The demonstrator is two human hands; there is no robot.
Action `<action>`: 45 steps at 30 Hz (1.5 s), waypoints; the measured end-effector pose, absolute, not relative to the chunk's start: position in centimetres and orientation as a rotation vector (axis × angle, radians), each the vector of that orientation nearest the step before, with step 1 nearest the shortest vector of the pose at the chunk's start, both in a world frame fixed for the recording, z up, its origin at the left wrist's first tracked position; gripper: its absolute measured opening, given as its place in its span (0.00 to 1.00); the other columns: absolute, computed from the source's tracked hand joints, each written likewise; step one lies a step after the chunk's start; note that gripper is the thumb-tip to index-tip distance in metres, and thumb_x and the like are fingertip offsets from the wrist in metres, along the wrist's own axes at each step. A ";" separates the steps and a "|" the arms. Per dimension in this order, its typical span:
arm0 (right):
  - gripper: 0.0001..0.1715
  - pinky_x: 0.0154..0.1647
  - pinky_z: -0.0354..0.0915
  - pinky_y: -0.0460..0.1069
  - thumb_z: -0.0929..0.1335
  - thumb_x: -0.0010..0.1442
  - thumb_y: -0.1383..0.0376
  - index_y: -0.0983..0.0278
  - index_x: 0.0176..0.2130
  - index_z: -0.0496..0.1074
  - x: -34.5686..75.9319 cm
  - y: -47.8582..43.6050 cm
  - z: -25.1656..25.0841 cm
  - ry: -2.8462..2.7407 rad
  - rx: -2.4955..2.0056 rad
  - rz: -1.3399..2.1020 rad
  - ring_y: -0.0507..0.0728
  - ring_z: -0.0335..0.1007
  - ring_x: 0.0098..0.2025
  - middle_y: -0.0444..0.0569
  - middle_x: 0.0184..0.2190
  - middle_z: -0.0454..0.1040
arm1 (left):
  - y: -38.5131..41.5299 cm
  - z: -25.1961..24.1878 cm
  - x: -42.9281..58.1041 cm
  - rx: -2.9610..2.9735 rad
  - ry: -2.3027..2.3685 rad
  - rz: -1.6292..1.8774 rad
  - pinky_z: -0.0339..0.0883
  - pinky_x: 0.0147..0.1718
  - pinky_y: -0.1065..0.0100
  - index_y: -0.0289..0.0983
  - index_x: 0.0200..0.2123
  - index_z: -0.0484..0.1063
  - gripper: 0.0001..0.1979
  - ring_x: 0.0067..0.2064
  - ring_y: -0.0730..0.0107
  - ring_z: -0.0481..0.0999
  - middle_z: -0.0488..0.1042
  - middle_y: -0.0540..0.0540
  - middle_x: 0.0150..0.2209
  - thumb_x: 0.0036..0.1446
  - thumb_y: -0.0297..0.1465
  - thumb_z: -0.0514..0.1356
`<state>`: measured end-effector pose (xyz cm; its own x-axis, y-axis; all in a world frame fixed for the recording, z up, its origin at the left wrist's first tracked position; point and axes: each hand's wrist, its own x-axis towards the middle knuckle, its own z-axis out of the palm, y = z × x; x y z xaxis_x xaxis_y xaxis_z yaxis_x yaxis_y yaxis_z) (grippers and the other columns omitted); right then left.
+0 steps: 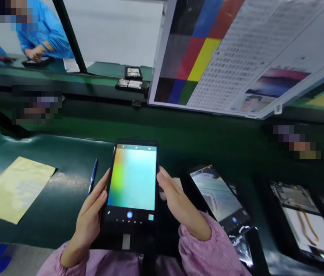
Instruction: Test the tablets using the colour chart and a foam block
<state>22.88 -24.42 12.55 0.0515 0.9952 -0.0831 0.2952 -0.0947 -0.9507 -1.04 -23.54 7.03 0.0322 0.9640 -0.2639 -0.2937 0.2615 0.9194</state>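
Observation:
A black smartphone (pixel 131 188) is upright in front of me, its screen lit with a blurred green-to-pale-blue camera picture. My left hand (pixel 89 218) grips its left edge, thumb on the bezel. My right hand (pixel 179 205) holds the right edge, fingers curled round the side. Both wrists wear pink sleeves. The phone points toward a tilted colour test chart (pixel 236 53) above the bench, with colour squares and small printed text.
A blue pen (pixel 93 176) and a yellow sheet (pixel 14 188) lie on the dark green bench at left. Two more lit phones (pixel 221 199) (pixel 305 218) lie at right. Beyond a green rail, a person in blue (pixel 40 32) works near small devices (pixel 131 78).

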 end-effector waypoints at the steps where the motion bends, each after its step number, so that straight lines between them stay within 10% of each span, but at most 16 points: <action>1: 0.31 0.58 0.76 0.66 0.59 0.76 0.47 0.54 0.70 0.64 23.4 -24.8 12.7 -1.414 -1.620 1.103 0.66 0.74 0.62 0.55 0.64 0.73 | -24.5 6.0 -1.6 0.761 1.168 1.134 0.57 0.71 0.51 0.51 0.63 0.74 0.23 0.74 0.50 0.59 0.67 0.54 0.69 0.66 0.41 0.64; 12: 0.47 0.65 0.70 0.69 0.60 0.55 0.82 0.58 0.69 0.61 28.4 -27.5 9.8 -2.207 -2.066 0.572 0.68 0.62 0.67 0.49 0.70 0.64 | -29.0 3.7 -4.6 0.874 1.383 0.797 0.42 0.74 0.45 0.60 0.65 0.69 0.24 0.77 0.51 0.51 0.62 0.60 0.72 0.67 0.44 0.62; 18: 0.33 0.58 0.71 0.68 0.67 0.63 0.73 0.62 0.66 0.67 26.6 -24.8 8.3 -1.922 -2.016 0.476 0.70 0.68 0.56 0.54 0.58 0.75 | -29.5 3.8 -4.8 0.955 1.341 0.707 0.41 0.74 0.42 0.63 0.69 0.62 0.29 0.77 0.49 0.49 0.56 0.59 0.75 0.67 0.44 0.61; 23: 0.46 0.51 0.74 0.60 0.72 0.67 0.54 0.57 0.75 0.52 23.4 -22.8 5.5 -1.408 -1.651 0.627 0.66 0.73 0.55 0.56 0.67 0.67 | -30.0 4.1 -4.1 1.090 1.360 0.681 0.45 0.73 0.41 0.61 0.74 0.52 0.41 0.77 0.46 0.51 0.51 0.54 0.77 0.63 0.41 0.67; 32: 0.44 0.68 0.68 0.64 0.69 0.71 0.54 0.52 0.76 0.47 21.3 -21.3 3.1 -1.387 -1.513 0.668 0.67 0.49 0.77 0.49 0.76 0.53 | -30.1 4.3 -3.3 1.171 1.447 0.632 0.59 0.70 0.40 0.57 0.76 0.46 0.51 0.73 0.40 0.60 0.52 0.46 0.77 0.57 0.41 0.72; 45: 0.41 0.74 0.63 0.60 0.69 0.72 0.59 0.49 0.75 0.48 20.7 -21.1 2.6 -1.408 -1.431 0.689 0.64 0.47 0.78 0.41 0.76 0.51 | -29.9 5.0 -2.9 1.290 1.497 0.612 0.44 0.74 0.42 0.58 0.76 0.45 0.55 0.77 0.45 0.49 0.49 0.50 0.78 0.54 0.36 0.75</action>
<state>20.72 -21.07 2.64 0.1687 0.9582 0.2312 0.4049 0.1464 -0.9026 -2.93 -29.93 4.97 0.0967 0.9267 -0.3632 0.4067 0.2962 0.8642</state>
